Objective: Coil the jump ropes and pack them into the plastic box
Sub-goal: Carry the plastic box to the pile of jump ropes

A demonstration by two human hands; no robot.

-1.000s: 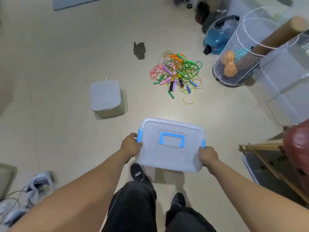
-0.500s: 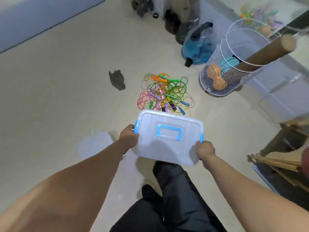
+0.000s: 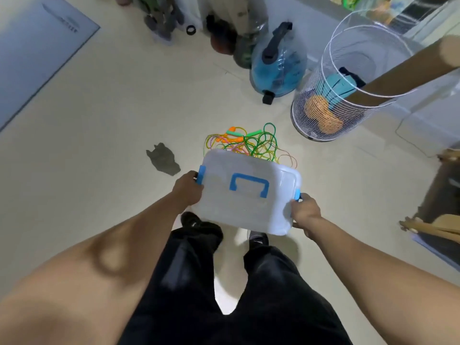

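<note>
A translucent plastic box (image 3: 251,210) with a closed lid, a blue top handle and blue side latches is carried at waist height. My left hand (image 3: 187,188) grips its left end by the latch. My right hand (image 3: 304,212) grips its right end. On the floor just beyond the box lies a tangled pile of jump ropes (image 3: 249,143) in green, yellow, orange and pink; the box hides the near half of the pile.
A grey rag (image 3: 163,159) lies on the floor left of the ropes. A white wire basket (image 3: 348,78) with balls and a cardboard tube stands at the right, a blue water jug (image 3: 276,68) behind the pile. Wooden items (image 3: 433,226) sit at the far right.
I have walked forward with the box in both hands. The rope pile is now close in front and partly hidden behind the box. The grey cube at the left has left the view.
</note>
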